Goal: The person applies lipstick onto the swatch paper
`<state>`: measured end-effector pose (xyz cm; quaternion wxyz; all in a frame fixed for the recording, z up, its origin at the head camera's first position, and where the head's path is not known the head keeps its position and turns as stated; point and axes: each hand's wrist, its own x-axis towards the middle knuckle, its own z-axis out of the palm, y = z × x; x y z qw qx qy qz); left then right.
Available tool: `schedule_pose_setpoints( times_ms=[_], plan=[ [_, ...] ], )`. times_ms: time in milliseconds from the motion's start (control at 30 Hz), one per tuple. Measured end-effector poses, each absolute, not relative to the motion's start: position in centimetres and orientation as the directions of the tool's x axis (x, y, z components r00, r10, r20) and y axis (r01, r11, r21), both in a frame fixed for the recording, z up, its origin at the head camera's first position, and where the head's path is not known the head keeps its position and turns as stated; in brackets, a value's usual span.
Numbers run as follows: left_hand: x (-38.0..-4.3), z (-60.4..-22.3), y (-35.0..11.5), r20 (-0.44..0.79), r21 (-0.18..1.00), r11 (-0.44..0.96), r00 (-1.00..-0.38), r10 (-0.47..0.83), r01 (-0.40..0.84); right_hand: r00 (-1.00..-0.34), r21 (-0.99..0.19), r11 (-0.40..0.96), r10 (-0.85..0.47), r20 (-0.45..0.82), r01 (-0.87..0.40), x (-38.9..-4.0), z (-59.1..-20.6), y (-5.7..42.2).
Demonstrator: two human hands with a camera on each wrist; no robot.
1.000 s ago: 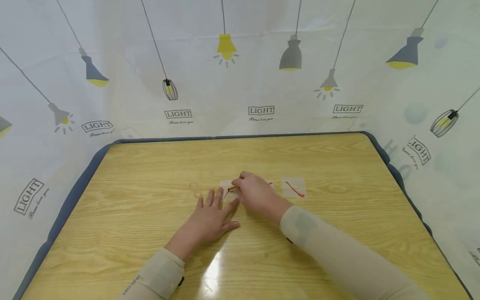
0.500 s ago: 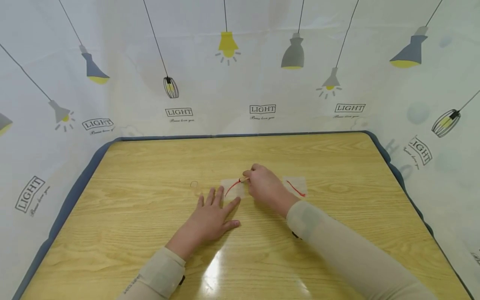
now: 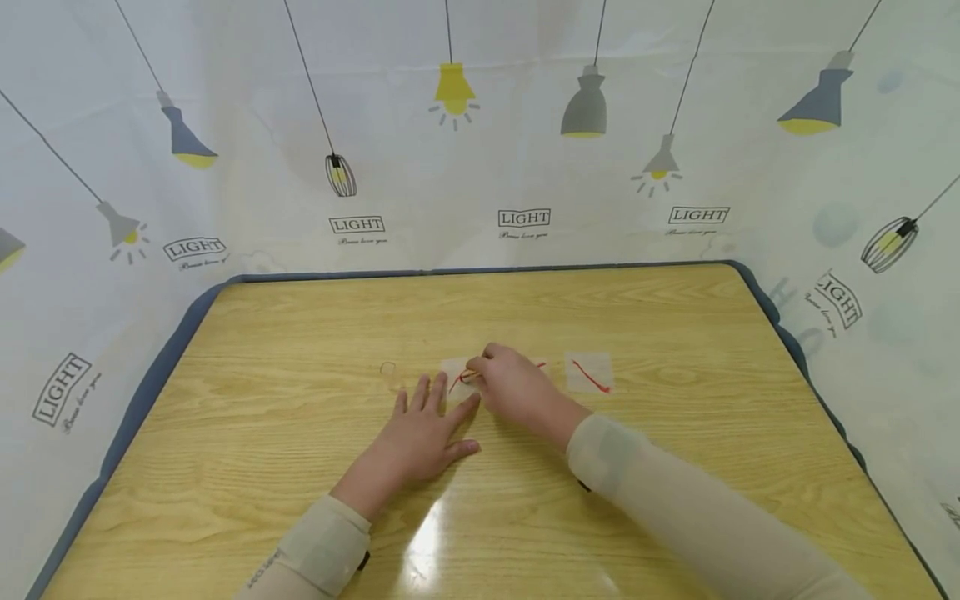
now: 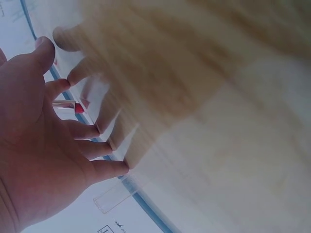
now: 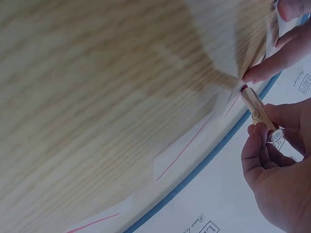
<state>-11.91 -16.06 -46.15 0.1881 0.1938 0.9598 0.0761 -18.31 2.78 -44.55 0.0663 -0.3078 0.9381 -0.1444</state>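
Observation:
My right hand (image 3: 521, 387) pinches a gold lipstick (image 5: 257, 108) between thumb and fingers. The lipstick's red tip (image 4: 79, 108) is down at a small pale paper square (image 3: 452, 367), where a red slanting stroke shows, partly covered by the hand. My left hand (image 3: 420, 440) lies with fingers spread on the wood table, its fingertips at the near edge of that square. In the left wrist view the left palm and straight fingers (image 4: 109, 170) hold nothing. A second square (image 5: 182, 148) with a red stroke is mostly behind the right hand in the head view.
A third paper square (image 3: 588, 362) with a red stroke lies to the right. A clear, box-shaped piece (image 4: 114, 196) stands left of the squares. The wood table (image 3: 262, 467) has a blue edge (image 3: 150, 367), with a lamp-print cloth (image 3: 270, 83) behind.
The right hand slid the lipstick up and right, leaving a longer red stroke, then came back down and left along it. The left hand stayed in place.

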Motion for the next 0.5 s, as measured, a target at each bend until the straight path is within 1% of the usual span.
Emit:
schedule_pose_setpoints(
  times_ms=[267,500],
  plan=[
    [-11.8,-46.3,-16.3,-0.323,0.232,0.911,-0.857,0.402,0.340,-0.766,-0.325,0.728,-0.643,-0.016,-0.604,-17.0,-44.4,2.2],
    [-11.7,-46.2,-16.4,-0.324,0.249,0.908,-0.854,0.406,0.338,-0.766,-0.315,0.728,-0.642,-0.005,-0.608,-16.6,-44.4,2.1]
  ],
)
